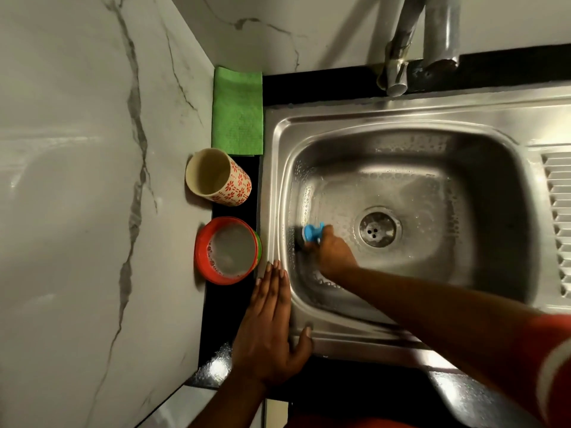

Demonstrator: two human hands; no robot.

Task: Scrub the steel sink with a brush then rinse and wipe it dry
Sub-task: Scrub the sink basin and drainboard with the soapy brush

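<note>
The steel sink (482, 230) fills the right half of the view, its basin wet with soap bubbles around the round drain (377, 228). My right hand (335, 253) grips a brush with a blue handle (312, 232). The brush's dark head presses against the basin's left wall. My left hand (272, 322) lies flat with straight fingers on the sink's left rim, thumb on the front rim.
A tap spout (398, 54) hangs over the back of the basin. On the black counter left of the sink sit a folded green cloth (238, 111), a patterned cup (217, 177) and a red bowl of soapy water (227, 251). A ribbed drainboard (559, 223) lies at right.
</note>
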